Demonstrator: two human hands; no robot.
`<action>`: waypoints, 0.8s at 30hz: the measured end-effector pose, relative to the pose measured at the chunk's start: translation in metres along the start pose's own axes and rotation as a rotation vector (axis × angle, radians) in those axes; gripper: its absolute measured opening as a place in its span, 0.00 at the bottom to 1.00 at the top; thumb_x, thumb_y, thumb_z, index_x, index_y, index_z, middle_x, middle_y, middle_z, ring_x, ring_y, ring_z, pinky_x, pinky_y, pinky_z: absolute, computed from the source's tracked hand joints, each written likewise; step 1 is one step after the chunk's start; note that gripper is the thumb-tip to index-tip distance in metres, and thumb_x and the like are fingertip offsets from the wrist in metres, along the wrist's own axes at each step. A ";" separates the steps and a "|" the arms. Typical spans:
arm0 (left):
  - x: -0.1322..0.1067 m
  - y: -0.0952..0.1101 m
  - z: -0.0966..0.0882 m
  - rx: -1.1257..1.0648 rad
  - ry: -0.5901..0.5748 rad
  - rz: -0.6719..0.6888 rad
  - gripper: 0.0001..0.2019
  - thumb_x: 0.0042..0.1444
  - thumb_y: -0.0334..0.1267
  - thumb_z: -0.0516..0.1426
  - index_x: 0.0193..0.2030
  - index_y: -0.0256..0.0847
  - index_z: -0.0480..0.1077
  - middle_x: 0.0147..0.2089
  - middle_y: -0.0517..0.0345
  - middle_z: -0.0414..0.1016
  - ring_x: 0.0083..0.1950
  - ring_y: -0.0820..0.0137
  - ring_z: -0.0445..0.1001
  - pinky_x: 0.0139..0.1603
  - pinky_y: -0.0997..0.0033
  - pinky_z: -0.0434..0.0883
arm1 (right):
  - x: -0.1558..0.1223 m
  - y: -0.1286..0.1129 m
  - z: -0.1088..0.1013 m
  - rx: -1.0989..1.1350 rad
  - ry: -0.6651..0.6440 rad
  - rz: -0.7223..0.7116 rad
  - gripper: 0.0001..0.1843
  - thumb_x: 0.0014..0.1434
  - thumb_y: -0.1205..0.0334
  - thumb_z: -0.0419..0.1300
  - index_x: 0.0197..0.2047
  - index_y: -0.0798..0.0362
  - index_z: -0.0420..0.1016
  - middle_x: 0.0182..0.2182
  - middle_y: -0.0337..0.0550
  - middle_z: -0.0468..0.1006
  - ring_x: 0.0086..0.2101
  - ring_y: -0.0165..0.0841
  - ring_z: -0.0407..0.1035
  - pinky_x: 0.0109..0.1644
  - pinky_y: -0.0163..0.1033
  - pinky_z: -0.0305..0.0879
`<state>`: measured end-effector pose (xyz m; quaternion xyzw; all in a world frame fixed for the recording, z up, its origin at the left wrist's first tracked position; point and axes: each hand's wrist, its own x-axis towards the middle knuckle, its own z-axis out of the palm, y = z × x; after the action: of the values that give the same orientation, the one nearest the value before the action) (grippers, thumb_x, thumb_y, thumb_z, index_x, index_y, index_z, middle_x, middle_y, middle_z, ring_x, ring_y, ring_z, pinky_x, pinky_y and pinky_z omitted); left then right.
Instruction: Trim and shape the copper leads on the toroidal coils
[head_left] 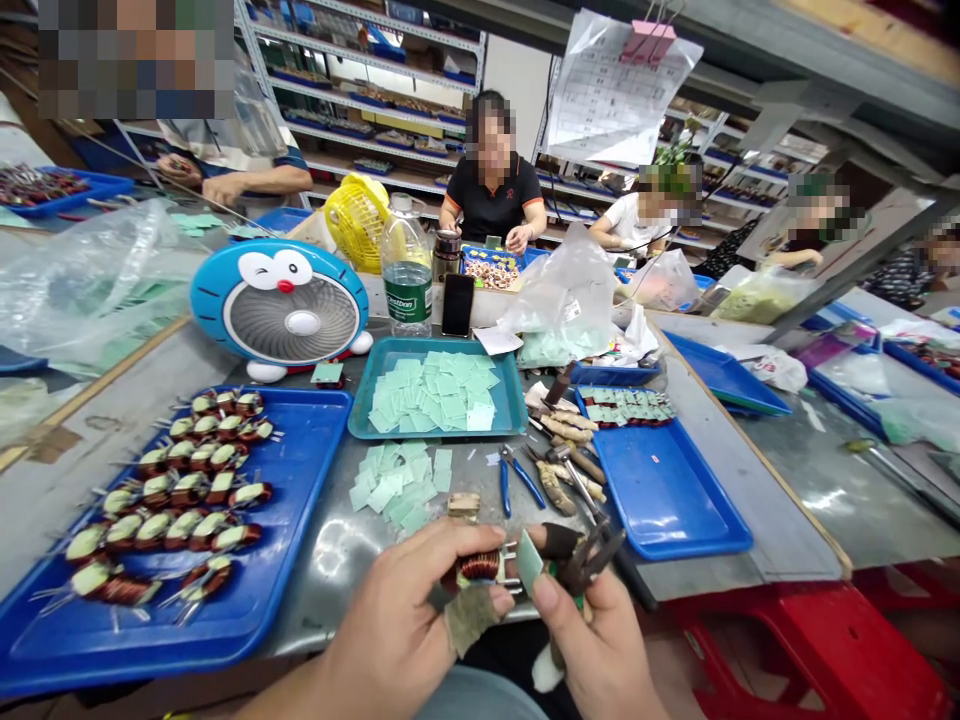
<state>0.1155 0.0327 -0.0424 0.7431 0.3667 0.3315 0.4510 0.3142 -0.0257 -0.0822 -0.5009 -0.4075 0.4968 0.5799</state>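
Between finger and taped thumb, my left hand (pixel 416 590) grips a copper-wound coil (pixel 481 566) whose bare metal leads point right. My right hand (pixel 596 630) pinches a small pale green square sheet (pixel 529 562) close to those leads; whether they touch I cannot tell. Dark-jawed pliers (pixel 589 562) also sit in the right hand, their handles mostly hidden by the palm. Similar coils (pixel 156 528) stand in rows in the blue tray (pixel 247 612) on the left. Loose green sheets (pixel 401 488) lie on the metal table in front of my hands.
A teal tray (pixel 360 415) holds more green sheets. Blue-handled cutters (pixel 523 480) and other tools lie right of centre. A blue tray (pixel 675 500) at right holds sheet-topped coils. Behind are a blue fan (pixel 277 305), a bottle (pixel 407 275) and a phone (pixel 457 305). Co-workers sit beyond.
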 end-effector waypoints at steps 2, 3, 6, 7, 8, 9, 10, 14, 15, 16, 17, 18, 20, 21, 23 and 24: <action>0.001 0.000 -0.001 0.027 -0.013 0.027 0.18 0.58 0.38 0.64 0.56 0.51 0.75 0.48 0.55 0.82 0.45 0.68 0.80 0.48 0.75 0.73 | 0.000 0.000 0.004 0.012 0.000 -0.022 0.19 0.61 0.52 0.69 0.54 0.47 0.81 0.50 0.50 0.83 0.48 0.44 0.79 0.51 0.47 0.79; 0.001 0.000 -0.001 0.040 -0.024 0.034 0.17 0.58 0.38 0.64 0.55 0.51 0.75 0.47 0.55 0.82 0.44 0.68 0.80 0.47 0.76 0.73 | 0.000 -0.001 0.005 0.019 -0.001 -0.028 0.18 0.61 0.53 0.69 0.53 0.47 0.81 0.50 0.49 0.83 0.48 0.44 0.79 0.51 0.46 0.79; 0.002 0.003 -0.004 0.049 -0.049 0.014 0.16 0.59 0.40 0.64 0.54 0.50 0.76 0.47 0.55 0.82 0.44 0.67 0.80 0.46 0.75 0.74 | 0.001 -0.001 0.006 0.028 -0.033 -0.027 0.18 0.61 0.53 0.69 0.52 0.49 0.81 0.47 0.51 0.84 0.46 0.44 0.80 0.49 0.46 0.79; 0.002 0.005 -0.005 0.042 -0.052 -0.005 0.16 0.59 0.41 0.64 0.54 0.50 0.76 0.47 0.55 0.82 0.45 0.67 0.81 0.47 0.75 0.74 | 0.000 -0.001 0.005 0.022 -0.049 -0.028 0.17 0.61 0.52 0.69 0.52 0.50 0.81 0.46 0.52 0.84 0.45 0.44 0.80 0.49 0.46 0.79; 0.003 0.006 -0.005 0.031 -0.052 -0.031 0.16 0.59 0.42 0.64 0.54 0.50 0.76 0.48 0.55 0.82 0.46 0.67 0.81 0.48 0.75 0.74 | 0.000 0.000 0.004 0.010 -0.060 -0.035 0.17 0.61 0.52 0.68 0.51 0.50 0.81 0.46 0.52 0.84 0.45 0.44 0.80 0.50 0.46 0.79; 0.003 0.007 -0.005 0.015 -0.050 -0.061 0.15 0.59 0.43 0.64 0.53 0.51 0.76 0.48 0.56 0.82 0.46 0.67 0.81 0.48 0.75 0.74 | 0.000 0.000 0.003 -0.004 -0.063 -0.044 0.17 0.62 0.52 0.68 0.51 0.51 0.81 0.45 0.52 0.84 0.45 0.44 0.80 0.51 0.46 0.78; 0.003 0.007 -0.004 -0.005 -0.045 -0.095 0.15 0.58 0.44 0.64 0.52 0.50 0.76 0.48 0.57 0.82 0.46 0.68 0.81 0.48 0.76 0.74 | -0.001 0.001 0.002 -0.019 -0.063 -0.054 0.16 0.62 0.53 0.68 0.51 0.50 0.81 0.45 0.52 0.84 0.45 0.44 0.80 0.52 0.45 0.78; 0.002 0.007 0.001 -0.122 -0.014 -0.198 0.15 0.56 0.46 0.65 0.49 0.48 0.77 0.47 0.56 0.82 0.46 0.68 0.81 0.48 0.77 0.75 | -0.001 0.002 0.000 -0.047 -0.067 -0.077 0.15 0.62 0.55 0.67 0.52 0.48 0.81 0.46 0.50 0.84 0.46 0.43 0.80 0.52 0.44 0.77; 0.002 0.007 0.002 -0.149 0.002 -0.206 0.15 0.55 0.45 0.66 0.49 0.47 0.77 0.47 0.56 0.83 0.45 0.68 0.81 0.48 0.77 0.75 | -0.002 0.001 0.000 -0.054 -0.077 -0.080 0.15 0.63 0.55 0.67 0.52 0.48 0.81 0.46 0.50 0.84 0.46 0.43 0.80 0.52 0.45 0.78; 0.001 0.006 0.003 -0.168 0.016 -0.208 0.15 0.55 0.44 0.66 0.48 0.47 0.77 0.46 0.56 0.83 0.45 0.68 0.81 0.47 0.78 0.75 | -0.002 0.000 0.001 -0.067 -0.091 -0.086 0.15 0.64 0.56 0.66 0.52 0.49 0.81 0.46 0.51 0.84 0.46 0.43 0.80 0.52 0.45 0.78; 0.001 0.006 0.003 -0.173 0.026 -0.198 0.14 0.55 0.43 0.67 0.48 0.47 0.77 0.45 0.57 0.83 0.44 0.68 0.81 0.46 0.78 0.75 | -0.002 -0.001 0.001 -0.083 -0.108 -0.093 0.15 0.64 0.56 0.66 0.52 0.49 0.81 0.45 0.51 0.84 0.45 0.44 0.80 0.51 0.45 0.78; 0.001 0.006 0.002 -0.163 0.024 -0.177 0.14 0.54 0.41 0.67 0.48 0.48 0.77 0.44 0.57 0.83 0.43 0.69 0.81 0.46 0.78 0.75 | -0.002 -0.002 0.001 -0.096 -0.121 -0.100 0.14 0.64 0.57 0.65 0.53 0.49 0.80 0.45 0.51 0.84 0.44 0.44 0.80 0.50 0.45 0.79; 0.001 0.008 -0.002 -0.099 -0.015 -0.110 0.14 0.55 0.39 0.66 0.50 0.49 0.78 0.44 0.57 0.83 0.43 0.68 0.82 0.46 0.77 0.75 | -0.002 -0.004 0.002 -0.105 -0.126 -0.116 0.14 0.64 0.58 0.66 0.53 0.46 0.81 0.45 0.49 0.84 0.43 0.43 0.81 0.47 0.43 0.80; 0.001 0.009 -0.005 -0.053 -0.043 -0.072 0.15 0.56 0.39 0.66 0.50 0.50 0.78 0.45 0.57 0.83 0.44 0.67 0.82 0.46 0.76 0.75 | -0.002 -0.005 0.003 -0.100 -0.115 -0.126 0.14 0.64 0.58 0.66 0.53 0.44 0.81 0.44 0.48 0.84 0.42 0.42 0.81 0.47 0.42 0.80; 0.002 0.012 -0.010 0.038 -0.083 -0.009 0.15 0.57 0.40 0.65 0.52 0.50 0.77 0.46 0.57 0.84 0.45 0.67 0.82 0.46 0.76 0.75 | -0.003 -0.006 0.002 -0.121 -0.098 -0.162 0.14 0.64 0.58 0.66 0.53 0.42 0.81 0.44 0.47 0.84 0.44 0.42 0.80 0.48 0.41 0.79; 0.003 0.013 -0.013 0.077 -0.093 0.015 0.15 0.58 0.40 0.64 0.52 0.50 0.77 0.46 0.58 0.84 0.44 0.68 0.83 0.45 0.77 0.75 | -0.003 -0.006 0.002 -0.151 -0.105 -0.188 0.14 0.64 0.58 0.65 0.53 0.43 0.81 0.45 0.48 0.84 0.46 0.43 0.79 0.50 0.42 0.78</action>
<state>0.1097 0.0366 -0.0256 0.7771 0.3522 0.2856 0.4365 0.3130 -0.0284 -0.0763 -0.4762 -0.5187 0.4335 0.5624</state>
